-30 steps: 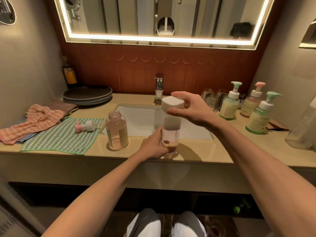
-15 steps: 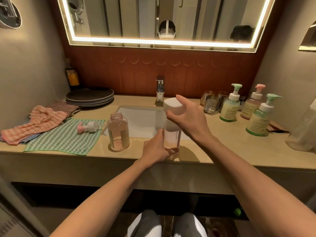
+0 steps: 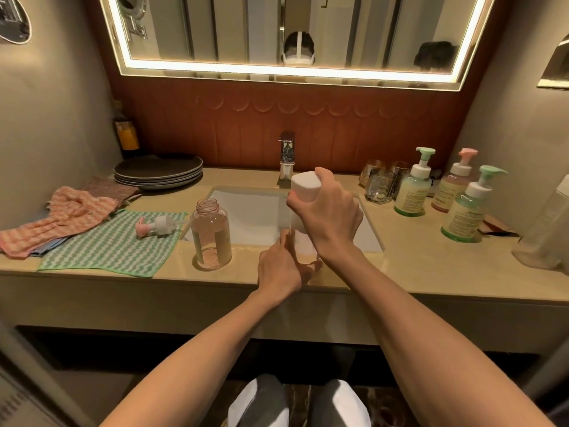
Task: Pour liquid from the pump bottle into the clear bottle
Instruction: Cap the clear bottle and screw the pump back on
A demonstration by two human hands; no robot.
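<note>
The clear bottle (image 3: 292, 238) stands upright on the counter's front edge before the sink, with a white cap (image 3: 303, 187) on top. My left hand (image 3: 281, 265) grips its base. My right hand (image 3: 329, 214) is wrapped over the cap and upper body. To the left, the pump bottle (image 3: 211, 234) stands open and upright, pinkish, with some liquid in its lower part. Its pink-and-white pump head (image 3: 155, 226) lies on the green checked cloth (image 3: 107, 248).
A sink (image 3: 246, 217) with a chrome faucet (image 3: 287, 157) sits behind the bottles. Stacked dark plates (image 3: 158, 172) and pink cloths (image 3: 61, 212) are on the left. Three pump bottles (image 3: 414, 183) and glass tumblers (image 3: 380, 184) stand on the right. A clear container (image 3: 551, 226) is at the far right.
My right hand has settled lower over the white cap and closed round the top of the clear bottle. The left hand stays on its base. The view has shifted slightly.
</note>
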